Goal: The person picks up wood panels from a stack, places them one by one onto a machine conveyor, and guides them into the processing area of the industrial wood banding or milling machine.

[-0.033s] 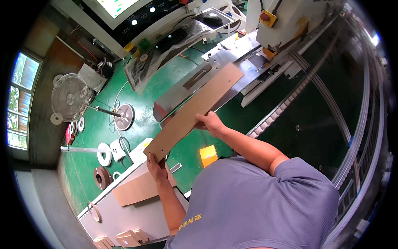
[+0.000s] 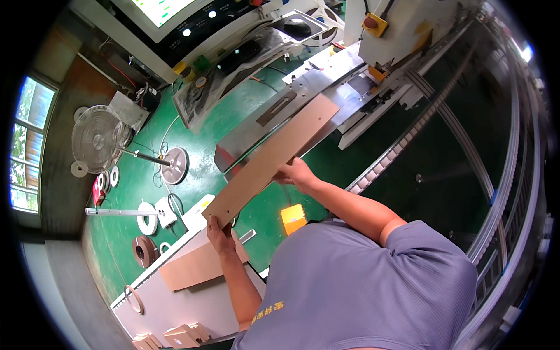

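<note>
A long, narrow tan wooden board (image 2: 271, 160) is held up at a slant in front of me, its far end at the upper right. It has small drilled holes near both ends. My left hand (image 2: 219, 234) is closed on the near lower corner, thumb on the top face. Farther up, my right hand (image 2: 296, 175) grips the near long edge, with some fingers hidden beneath the board. Behind the board lies a grey metal machine bed (image 2: 256, 125) with a slot, partly covered by it.
A table (image 2: 175, 312) at lower left carries another tan board (image 2: 195, 267) and stacked pieces (image 2: 186, 335). A standing fan (image 2: 99, 140) and edging rolls (image 2: 144, 249) are at left. A yellow box (image 2: 293, 219) sits on the green floor. Metal rails (image 2: 461, 134) run along the right.
The board's far end has shifted slightly down and left. My right hand's thumb reaches less far over the top face. My left hand stays in place.
</note>
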`<state>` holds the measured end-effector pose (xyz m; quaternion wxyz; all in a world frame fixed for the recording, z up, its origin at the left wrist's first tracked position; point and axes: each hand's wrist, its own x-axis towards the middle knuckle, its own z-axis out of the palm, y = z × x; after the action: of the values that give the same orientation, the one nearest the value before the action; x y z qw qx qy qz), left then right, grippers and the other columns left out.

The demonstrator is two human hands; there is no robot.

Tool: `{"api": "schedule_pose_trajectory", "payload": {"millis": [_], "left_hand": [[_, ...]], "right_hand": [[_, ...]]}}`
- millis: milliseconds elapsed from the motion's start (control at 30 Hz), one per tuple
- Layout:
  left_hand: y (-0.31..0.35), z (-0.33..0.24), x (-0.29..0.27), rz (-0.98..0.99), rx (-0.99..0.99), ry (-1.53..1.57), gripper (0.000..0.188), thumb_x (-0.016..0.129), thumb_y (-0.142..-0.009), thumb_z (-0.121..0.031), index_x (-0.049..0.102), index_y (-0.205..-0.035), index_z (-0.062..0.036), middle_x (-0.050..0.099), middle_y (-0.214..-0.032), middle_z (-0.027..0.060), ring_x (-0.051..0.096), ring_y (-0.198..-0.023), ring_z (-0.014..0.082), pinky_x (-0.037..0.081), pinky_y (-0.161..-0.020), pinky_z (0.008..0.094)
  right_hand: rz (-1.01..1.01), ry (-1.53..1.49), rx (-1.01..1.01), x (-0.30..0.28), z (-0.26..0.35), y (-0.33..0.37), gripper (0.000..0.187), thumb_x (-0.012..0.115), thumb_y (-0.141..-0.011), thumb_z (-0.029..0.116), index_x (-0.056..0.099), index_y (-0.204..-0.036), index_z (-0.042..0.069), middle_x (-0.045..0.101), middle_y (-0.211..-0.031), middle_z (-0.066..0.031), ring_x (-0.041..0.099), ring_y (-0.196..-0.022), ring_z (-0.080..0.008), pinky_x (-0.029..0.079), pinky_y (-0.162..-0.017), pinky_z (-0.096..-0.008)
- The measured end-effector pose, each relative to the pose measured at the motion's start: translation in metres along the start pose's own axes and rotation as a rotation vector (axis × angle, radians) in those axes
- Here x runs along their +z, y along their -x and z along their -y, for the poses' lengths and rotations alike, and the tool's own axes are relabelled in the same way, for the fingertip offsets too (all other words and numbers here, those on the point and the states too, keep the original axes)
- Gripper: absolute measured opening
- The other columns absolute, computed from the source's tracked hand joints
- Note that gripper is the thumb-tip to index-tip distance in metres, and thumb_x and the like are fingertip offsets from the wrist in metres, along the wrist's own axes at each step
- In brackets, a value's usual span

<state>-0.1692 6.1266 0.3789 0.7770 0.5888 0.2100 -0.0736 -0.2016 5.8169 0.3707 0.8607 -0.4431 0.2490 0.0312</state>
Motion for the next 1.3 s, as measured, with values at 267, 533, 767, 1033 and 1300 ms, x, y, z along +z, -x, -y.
{"api": "schedule_pose_trajectory", "payload": {"millis": [267, 533, 767, 1033, 1300], "left_hand": [[-0.047, 0.028, 0.019, 0.106, 0.198, -0.523, 0.049, 0.056, -0.093, -0.026, 0.043, -0.134, -0.0032, 0.055, -0.119, 0.0120, 0.055, -0.102, 0.0210, 0.046, -0.085, 0.0321], [-0.034, 0.024, 0.082, 0.313, 0.283, -0.636, 0.036, 0.058, -0.090, -0.016, 0.058, -0.119, 0.0056, 0.065, -0.107, 0.0129, 0.060, -0.098, 0.0192, 0.048, -0.085, 0.0291], [-0.011, 0.026, 0.142, 0.606, 0.065, -0.454, 0.029, 0.057, -0.089, -0.007, 0.059, -0.116, 0.0038, 0.049, -0.135, 0.0146, 0.060, -0.103, 0.0162, 0.049, -0.084, 0.0256], [-0.010, 0.053, 0.220, 0.770, 0.086, -0.590, 0.035, 0.062, -0.086, -0.017, 0.060, -0.117, -0.0008, 0.063, -0.113, 0.0102, 0.059, -0.101, 0.0156, 0.046, -0.087, 0.0262], [-0.006, 0.077, 0.313, 0.894, 0.051, -0.499, 0.039, 0.063, -0.085, -0.017, 0.057, -0.119, -0.0002, 0.063, -0.112, 0.0109, 0.060, -0.100, 0.0197, 0.048, -0.086, 0.0303]], "right_hand": [[-0.163, 0.117, -0.097, -0.012, 0.018, 0.008, 0.091, 0.050, -0.083, 0.005, -0.020, -0.143, 0.007, 0.061, -0.081, -0.0177, 0.063, -0.059, -0.0242, 0.055, -0.054, -0.0337], [-0.346, 0.235, -0.175, -0.029, 0.036, -0.048, 0.099, 0.052, -0.086, 0.010, -0.034, -0.136, 0.005, 0.061, -0.085, -0.0199, 0.066, -0.062, -0.0262, 0.056, -0.056, -0.0349], [-0.445, 0.239, -0.248, -0.087, 0.079, -0.056, 0.096, 0.050, -0.085, 0.006, -0.032, -0.136, 0.002, 0.061, -0.071, -0.0167, 0.064, -0.051, -0.0252, 0.054, -0.044, -0.0337], [-0.521, 0.248, -0.249, -0.163, 0.136, -0.072, 0.096, 0.046, -0.083, 0.003, -0.034, -0.136, 0.008, 0.057, -0.065, -0.0157, 0.061, -0.047, -0.0250, 0.051, -0.038, -0.0348], [-0.598, 0.279, -0.261, -0.224, 0.176, -0.086, 0.059, 0.055, -0.085, 0.009, 0.010, -0.123, 0.002, 0.054, -0.065, -0.0130, 0.059, -0.047, -0.0222, 0.052, -0.037, -0.0367]]}}
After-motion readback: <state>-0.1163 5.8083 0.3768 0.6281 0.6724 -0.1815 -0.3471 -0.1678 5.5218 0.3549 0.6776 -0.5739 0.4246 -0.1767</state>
